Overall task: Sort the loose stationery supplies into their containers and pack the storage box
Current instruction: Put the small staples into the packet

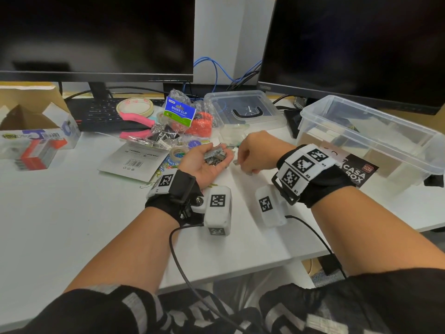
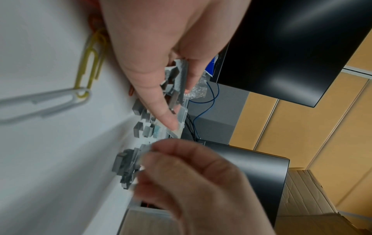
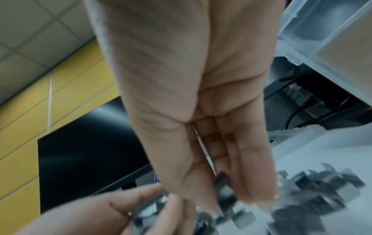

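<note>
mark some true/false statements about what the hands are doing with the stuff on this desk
1. The left hand lies palm up, cupping a pile of staple strips. True.
2. The right hand holds the pink-handled tool. False: the tool lies by the keyboard; this hand pinches a single strip.
3. Both monitors are dark. True.
4. The binder clip pack lies inside the clear box. False: it lies on the desk, left of the box.

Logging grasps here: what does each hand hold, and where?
The left hand cups a pile of staples in its upturned palm. The right hand pinches one strip between thumb and fingertips; where on it is too blurred to tell.
</note>
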A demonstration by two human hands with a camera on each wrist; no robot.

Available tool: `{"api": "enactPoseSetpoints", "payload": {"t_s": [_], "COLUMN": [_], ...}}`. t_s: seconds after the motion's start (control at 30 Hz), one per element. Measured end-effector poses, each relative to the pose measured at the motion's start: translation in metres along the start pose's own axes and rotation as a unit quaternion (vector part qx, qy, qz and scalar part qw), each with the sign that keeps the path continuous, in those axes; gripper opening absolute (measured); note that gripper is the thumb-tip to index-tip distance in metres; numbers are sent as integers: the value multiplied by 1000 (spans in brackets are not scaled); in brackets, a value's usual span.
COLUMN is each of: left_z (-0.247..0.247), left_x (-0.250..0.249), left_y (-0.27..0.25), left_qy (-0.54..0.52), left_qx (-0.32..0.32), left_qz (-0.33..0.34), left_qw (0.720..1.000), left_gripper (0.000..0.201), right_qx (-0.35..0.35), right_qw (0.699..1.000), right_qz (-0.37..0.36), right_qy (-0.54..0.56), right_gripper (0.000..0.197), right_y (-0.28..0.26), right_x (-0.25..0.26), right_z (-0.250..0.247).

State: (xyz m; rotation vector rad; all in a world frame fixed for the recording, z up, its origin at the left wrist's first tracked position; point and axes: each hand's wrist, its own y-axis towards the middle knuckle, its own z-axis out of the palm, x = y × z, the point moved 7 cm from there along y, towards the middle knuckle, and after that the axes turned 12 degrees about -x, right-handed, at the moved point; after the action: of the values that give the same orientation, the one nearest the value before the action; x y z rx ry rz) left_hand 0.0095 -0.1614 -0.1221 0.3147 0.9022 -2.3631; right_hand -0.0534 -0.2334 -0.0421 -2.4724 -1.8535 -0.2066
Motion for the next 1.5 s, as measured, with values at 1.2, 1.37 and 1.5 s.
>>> {"api": "enactPoseSetpoints", "payload": {"t_s": [1.2,1.37,1.5], "left_z": [235,269,268], "left_x": [118,161,180], "left_y": [-42,-41,-47], "left_qy": [499,738,873], "left_qx": [184,170,175], "left_qz": [176,291,334], "left_qw": [828,584,308], "left_gripper": [7,8,30], "right_qx": [-331,-288,-273], "right_qw": [871,884,892], "right_qz": [362,369,361], "right_qy": [-1,-7,-17], "right_gripper": [30,32,31], "right_y": [-134,-131,-130], "right_x": [-219,-228,-227], "right_z": [-100,-95,-94]}}
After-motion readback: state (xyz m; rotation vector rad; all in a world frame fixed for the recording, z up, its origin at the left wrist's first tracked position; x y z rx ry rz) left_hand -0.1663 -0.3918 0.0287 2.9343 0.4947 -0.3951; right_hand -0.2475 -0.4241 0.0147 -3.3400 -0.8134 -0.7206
